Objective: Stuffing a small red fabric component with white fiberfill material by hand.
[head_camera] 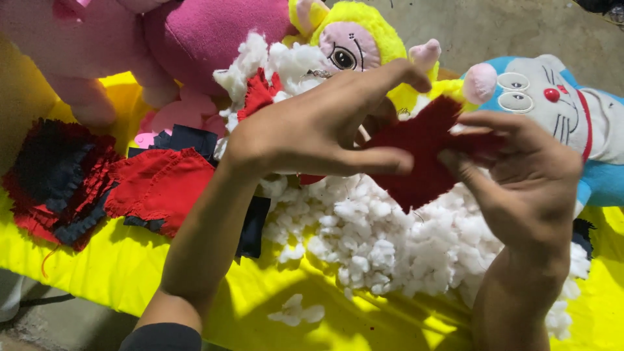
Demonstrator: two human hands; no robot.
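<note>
Above the stuffing point(390, 240), a red fabric piece point(422, 153) was pinched between both hands, left hand point(318, 130) gripping its left edge with fingers arched, right hand point(526, 175) cupping its right side, seemingly mid-stuffing, with plush toys point(364, 39) lying beyond on the yellow sheet point(130, 266).

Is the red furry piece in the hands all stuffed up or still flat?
Cannot tell for sure. The red fabric piece looks flat and floppy between the left hand and right hand, above the white stuffing.
</note>
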